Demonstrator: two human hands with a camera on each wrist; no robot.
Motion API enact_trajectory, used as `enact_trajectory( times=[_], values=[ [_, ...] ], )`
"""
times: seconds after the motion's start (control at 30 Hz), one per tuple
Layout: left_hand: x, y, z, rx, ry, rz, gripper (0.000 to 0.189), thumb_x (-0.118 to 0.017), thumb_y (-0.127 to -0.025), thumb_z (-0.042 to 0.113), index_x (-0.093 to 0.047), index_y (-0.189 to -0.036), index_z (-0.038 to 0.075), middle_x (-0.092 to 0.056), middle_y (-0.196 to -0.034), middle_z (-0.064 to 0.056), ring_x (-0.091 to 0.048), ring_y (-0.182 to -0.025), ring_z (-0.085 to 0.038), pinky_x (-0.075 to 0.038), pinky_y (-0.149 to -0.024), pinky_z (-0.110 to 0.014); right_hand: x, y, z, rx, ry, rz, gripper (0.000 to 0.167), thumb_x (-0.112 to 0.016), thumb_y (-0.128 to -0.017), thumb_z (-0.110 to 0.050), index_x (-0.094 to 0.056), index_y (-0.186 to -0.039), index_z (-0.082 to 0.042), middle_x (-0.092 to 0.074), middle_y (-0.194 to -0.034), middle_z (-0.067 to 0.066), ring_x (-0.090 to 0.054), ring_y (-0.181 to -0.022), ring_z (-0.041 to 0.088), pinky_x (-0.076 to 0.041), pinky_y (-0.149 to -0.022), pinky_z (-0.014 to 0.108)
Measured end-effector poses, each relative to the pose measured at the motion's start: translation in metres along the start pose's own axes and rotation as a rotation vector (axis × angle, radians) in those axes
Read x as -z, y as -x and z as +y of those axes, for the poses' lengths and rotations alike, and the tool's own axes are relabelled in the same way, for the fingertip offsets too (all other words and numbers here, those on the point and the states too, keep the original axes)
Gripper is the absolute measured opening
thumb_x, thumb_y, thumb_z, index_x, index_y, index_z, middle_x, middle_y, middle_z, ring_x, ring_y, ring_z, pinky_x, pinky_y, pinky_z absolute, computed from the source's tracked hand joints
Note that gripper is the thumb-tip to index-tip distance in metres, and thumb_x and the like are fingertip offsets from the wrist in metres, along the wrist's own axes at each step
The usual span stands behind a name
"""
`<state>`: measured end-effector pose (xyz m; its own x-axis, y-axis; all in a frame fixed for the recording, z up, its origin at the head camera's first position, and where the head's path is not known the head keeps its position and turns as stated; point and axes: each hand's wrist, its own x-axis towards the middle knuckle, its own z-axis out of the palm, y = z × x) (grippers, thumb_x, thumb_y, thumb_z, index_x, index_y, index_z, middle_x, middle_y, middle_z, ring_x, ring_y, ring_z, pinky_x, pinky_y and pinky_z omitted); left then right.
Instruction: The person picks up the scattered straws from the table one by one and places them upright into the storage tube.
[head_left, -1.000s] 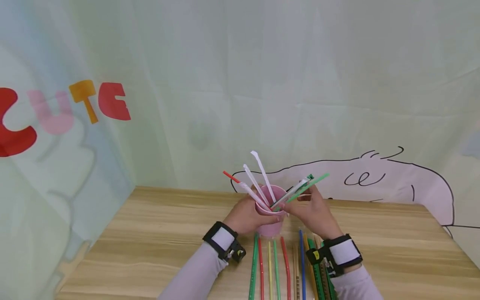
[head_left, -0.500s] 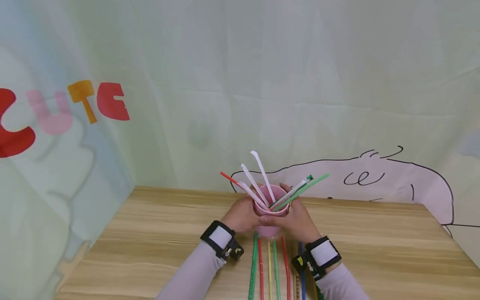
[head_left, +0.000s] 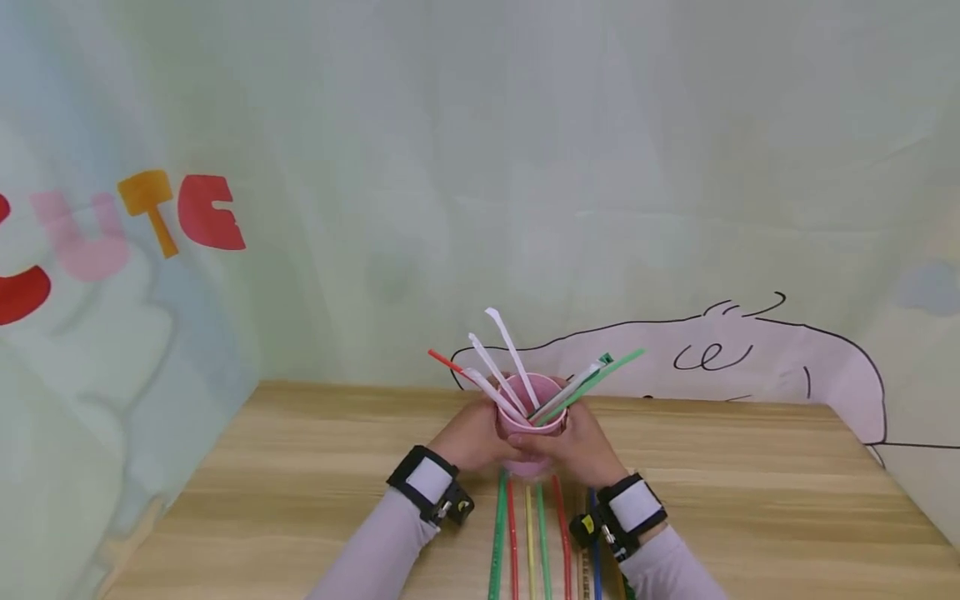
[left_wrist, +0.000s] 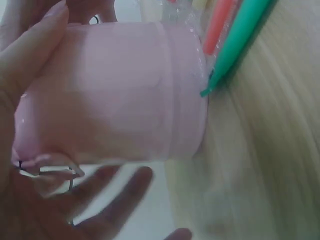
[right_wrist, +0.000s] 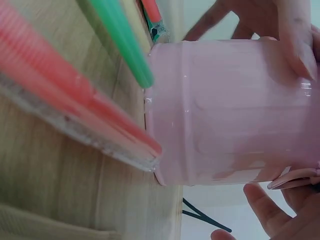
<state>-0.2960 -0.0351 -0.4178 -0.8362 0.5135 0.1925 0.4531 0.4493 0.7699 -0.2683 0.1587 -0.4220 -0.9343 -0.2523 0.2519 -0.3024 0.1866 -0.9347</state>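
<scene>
A pink bucket [head_left: 525, 467] stands near the back of the wooden table, small handle fittings at its sides. My left hand [head_left: 472, 435] holds it from the left and my right hand [head_left: 588, 443] from the right, thumbs crossing the front below the rim. Paper-wrapped white straws [head_left: 506, 343], a red straw [head_left: 446, 361] and a green straw [head_left: 619, 362] lean outward from its mouth. In the left wrist view the bucket [left_wrist: 120, 95] lies between thumb and spread fingers. The right wrist view shows the bucket's base [right_wrist: 167, 115] close to the straw ends.
Several straws lie in a row in front of the bucket, among them a green straw [head_left: 498, 533], a red straw [head_left: 562, 533], a yellow straw [head_left: 530, 533] and a blue straw [head_left: 597, 567]. A printed curtain [head_left: 495, 192] hangs behind the table [head_left: 315, 467].
My right hand has left the green straw near the rim and come in to the bucket's right side. The left hand keeps its hold. The head view has shifted slightly.
</scene>
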Motion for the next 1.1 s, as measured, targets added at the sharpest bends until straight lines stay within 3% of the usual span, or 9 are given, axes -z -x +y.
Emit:
enact_trajectory(
  times=[0.1, 0.23, 0.3, 0.4, 0.57, 0.7, 0.87, 1.1],
  values=[
    [0.005, 0.011, 0.002, 0.070, -0.178, 0.027, 0.086, -0.093, -0.074, 0.035, -0.054, -0.146, 0.012, -0.062, -0.142, -0.012, -0.061, -0.128, -0.028, -0.049, -0.111, -0.046, -0.001, -0.002, 0.000, -0.001, -0.001, -0.005, 0.082, -0.089, -0.079, -0.009, -0.045, -0.148, -0.013, -0.063, -0.139, 0.012, -0.062, -0.128, 0.030, -0.052, -0.103, 0.028],
    [0.011, 0.040, 0.010, 0.206, -0.390, 0.041, 0.087, -0.086, -0.078, 0.042, -0.052, -0.139, -0.009, -0.062, -0.135, -0.028, -0.064, -0.120, -0.043, -0.054, -0.103, -0.054, -0.004, -0.002, -0.001, -0.019, 0.033, 0.009, 0.081, -0.090, -0.080, -0.013, -0.046, -0.148, -0.016, -0.064, -0.137, 0.009, -0.063, -0.126, 0.027, -0.053, -0.102, 0.031],
    [0.011, 0.053, 0.018, 0.222, -0.395, 0.003, 0.082, -0.082, -0.081, 0.039, -0.049, -0.137, -0.011, -0.065, -0.129, -0.029, -0.067, -0.115, -0.043, -0.056, -0.099, -0.054, -0.004, -0.003, -0.003, -0.024, 0.052, 0.016, 0.080, -0.090, -0.080, -0.015, -0.046, -0.147, -0.017, -0.065, -0.137, 0.008, -0.064, -0.125, 0.026, -0.053, -0.103, 0.034],
    [0.003, 0.068, 0.029, 0.188, -0.361, -0.084, 0.075, -0.081, -0.082, 0.031, -0.048, -0.137, -0.007, -0.068, -0.127, -0.025, -0.070, -0.112, -0.037, -0.058, -0.095, -0.052, -0.002, -0.004, -0.004, -0.018, 0.072, 0.017, 0.081, -0.091, -0.080, -0.016, -0.046, -0.148, -0.017, -0.065, -0.137, 0.008, -0.064, -0.126, 0.026, -0.052, -0.105, 0.040],
    [-0.017, 0.082, 0.036, 0.153, -0.418, -0.169, 0.083, -0.083, -0.080, 0.027, -0.042, -0.143, -0.007, -0.068, -0.123, -0.020, -0.071, -0.105, -0.029, -0.060, -0.090, -0.044, -0.002, -0.003, -0.002, -0.002, 0.076, 0.005, 0.082, -0.091, -0.079, -0.016, -0.047, -0.148, -0.018, -0.065, -0.139, 0.006, -0.062, -0.129, 0.026, -0.049, -0.109, 0.043],
    [-0.026, 0.084, 0.036, 0.158, -0.452, -0.155, 0.077, -0.083, -0.078, 0.019, -0.044, -0.139, -0.007, -0.067, -0.120, -0.022, -0.072, -0.100, -0.031, -0.061, -0.087, -0.043, -0.002, -0.002, 0.000, 0.002, 0.050, -0.004, 0.081, -0.091, -0.079, -0.014, -0.049, -0.148, -0.019, -0.065, -0.139, 0.004, -0.062, -0.129, 0.024, -0.048, -0.109, 0.039],
    [-0.025, 0.085, 0.032, 0.181, -0.425, -0.096, 0.069, -0.076, -0.071, 0.003, -0.047, -0.133, -0.007, -0.067, -0.116, -0.024, -0.071, -0.095, -0.034, -0.060, -0.081, -0.046, -0.002, -0.002, 0.000, -0.016, 0.042, 0.001, 0.082, -0.091, -0.079, -0.014, -0.048, -0.149, -0.020, -0.065, -0.139, 0.004, -0.062, -0.129, 0.024, -0.048, -0.109, 0.038],
    [-0.003, 0.091, 0.029, 0.275, -0.279, -0.096, 0.069, -0.074, -0.073, 0.002, -0.046, -0.136, -0.004, -0.064, -0.084, -0.011, -0.058, -0.068, -0.021, -0.048, -0.057, -0.035, -0.002, -0.001, -0.001, -0.046, 0.052, 0.003, 0.083, -0.092, -0.078, -0.017, -0.047, -0.148, -0.024, -0.064, -0.139, 0.001, -0.061, -0.130, 0.021, -0.047, -0.111, 0.046]
  ],
)
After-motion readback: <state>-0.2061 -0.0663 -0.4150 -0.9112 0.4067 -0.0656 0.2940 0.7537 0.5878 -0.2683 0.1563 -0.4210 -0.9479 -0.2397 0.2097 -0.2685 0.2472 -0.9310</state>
